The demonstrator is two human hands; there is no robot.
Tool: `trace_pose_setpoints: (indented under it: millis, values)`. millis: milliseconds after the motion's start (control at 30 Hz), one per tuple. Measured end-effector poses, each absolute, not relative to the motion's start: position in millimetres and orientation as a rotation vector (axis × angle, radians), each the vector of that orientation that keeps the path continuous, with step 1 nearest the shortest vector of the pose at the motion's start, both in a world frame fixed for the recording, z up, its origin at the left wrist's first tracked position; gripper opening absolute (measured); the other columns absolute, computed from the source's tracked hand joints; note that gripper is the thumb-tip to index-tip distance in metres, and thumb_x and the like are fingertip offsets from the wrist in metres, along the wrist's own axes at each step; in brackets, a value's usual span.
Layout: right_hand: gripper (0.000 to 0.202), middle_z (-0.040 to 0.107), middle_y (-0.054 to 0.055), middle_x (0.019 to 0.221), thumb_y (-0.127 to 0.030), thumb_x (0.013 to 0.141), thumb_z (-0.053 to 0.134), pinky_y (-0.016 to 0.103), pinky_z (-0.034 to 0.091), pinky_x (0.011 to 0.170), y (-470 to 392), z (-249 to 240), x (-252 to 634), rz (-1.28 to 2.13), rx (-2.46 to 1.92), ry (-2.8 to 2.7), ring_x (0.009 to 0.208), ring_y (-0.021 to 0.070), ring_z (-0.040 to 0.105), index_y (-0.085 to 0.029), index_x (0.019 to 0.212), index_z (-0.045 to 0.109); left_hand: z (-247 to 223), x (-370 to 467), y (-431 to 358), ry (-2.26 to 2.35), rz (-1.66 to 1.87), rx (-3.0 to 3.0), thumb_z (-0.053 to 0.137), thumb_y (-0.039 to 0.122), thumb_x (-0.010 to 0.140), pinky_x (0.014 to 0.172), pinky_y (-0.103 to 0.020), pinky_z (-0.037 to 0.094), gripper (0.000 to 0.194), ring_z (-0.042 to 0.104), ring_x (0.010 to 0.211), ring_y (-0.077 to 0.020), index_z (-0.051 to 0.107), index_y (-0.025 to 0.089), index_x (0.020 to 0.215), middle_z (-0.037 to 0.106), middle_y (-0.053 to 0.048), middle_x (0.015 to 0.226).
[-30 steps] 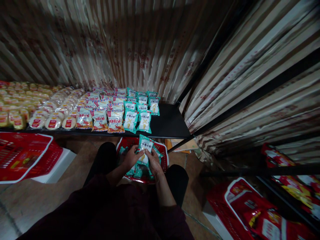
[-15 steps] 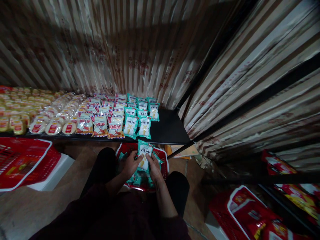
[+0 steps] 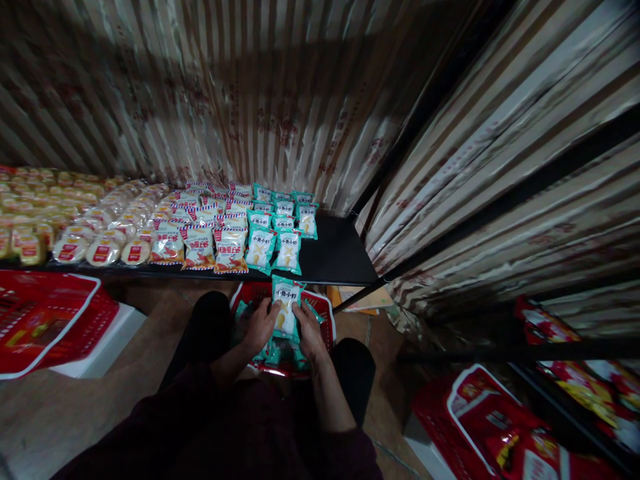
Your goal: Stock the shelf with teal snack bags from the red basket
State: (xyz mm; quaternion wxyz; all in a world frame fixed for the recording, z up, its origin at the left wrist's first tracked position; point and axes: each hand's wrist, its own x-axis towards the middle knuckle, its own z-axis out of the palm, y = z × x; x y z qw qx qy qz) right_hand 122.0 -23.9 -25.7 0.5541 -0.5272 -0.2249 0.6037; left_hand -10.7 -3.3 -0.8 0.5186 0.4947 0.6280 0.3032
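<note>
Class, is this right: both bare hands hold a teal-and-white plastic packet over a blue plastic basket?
Not blue: the head view shows a red plastic basket. The left hand and right hand hold the teal-and-white packet over it.

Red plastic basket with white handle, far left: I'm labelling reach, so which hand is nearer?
Left. The left hand is right of that basket, holding one side of a teal-and-white plastic packet; the right hand is farther right, on the packet's other side.
</note>
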Motion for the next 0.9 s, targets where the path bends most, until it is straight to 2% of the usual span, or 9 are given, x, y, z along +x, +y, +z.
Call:
trace_pose_setpoints:
  millis: [233, 400, 633, 800, 900]
  values:
    - [0.041, 0.075, 0.001, 0.093, -0.041, 0.066, 0.074, 0.036, 0.056, 0.073, -23.9, -25.4, 118.8, 1.414, -1.227, -0.469, 0.09, 0.025, 0.069, -0.025, 0.102, 0.064, -2.0, -11.4, -2.9, 1.416, 0.798, 1.146, 0.053, 0.037, 0.086, 0.074, -0.025, 0.045, 0.021, 0.062, 0.082, -0.0198, 0.065, 0.02, 0.087, 0.07, -0.005, 0.087]
    - [0.039, 0.075, 0.0, 0.09, -0.041, 0.065, 0.074, 0.038, 0.057, 0.07, -25.8, -23.7, 118.1, 1.43, -1.235, -0.418, 0.088, 0.0259, 0.07, -0.026, 0.1, 0.064, -17.1, -10.4, -0.9, 1.397, 0.836, 1.123, 0.055, 0.04, 0.084, 0.078, -0.03, 0.048, 0.027, 0.064, 0.086, -0.0209, 0.063, 0.018, 0.1, 0.069, -0.008, 0.094]
    - [0.043, 0.075, -0.001, 0.092, -0.041, 0.064, 0.075, 0.037, 0.056, 0.072, -26.4, -26.5, 121.9, 1.437, -1.226, -0.395, 0.088, 0.0255, 0.07, -0.027, 0.103, 0.063, -24.8, -5.2, -1.8, 1.395, 1.031, 1.231, 0.058, 0.03, 0.082, 0.084, -0.036, 0.051, 0.037, 0.063, 0.091, -0.0198, 0.051, 0.016, 0.116, 0.062, -0.012, 0.106]
    - [0.045, 0.075, 0.0, 0.095, -0.045, 0.065, 0.074, 0.034, 0.056, 0.072, -27.9, -33.5, 124.1, 1.391, -1.257, -0.44, 0.087, 0.024, 0.07, -0.025, 0.104, 0.063, -15.3, -6.1, -7.3, 1.383, 1.102, 1.62, 0.052, 0.018, 0.083, 0.091, -0.037, 0.049, 0.027, 0.057, 0.107, -0.021, 0.059, 0.019, 0.109, 0.053, -0.01, 0.116]
    - [0.048, 0.074, 0.002, 0.098, -0.048, 0.065, 0.073, 0.034, 0.055, 0.074, -29.0, -35.4, 123.5, 1.325, -1.315, -0.463, 0.089, 0.0238, 0.069, -0.024, 0.106, 0.063, -10.9, -6.3, -10.1, 1.439, 1.007, 1.727, 0.049, 0.018, 0.084, 0.093, -0.036, 0.049, 0.026, 0.057, 0.106, -0.0214, 0.064, 0.018, 0.105, 0.05, -0.011, 0.117]
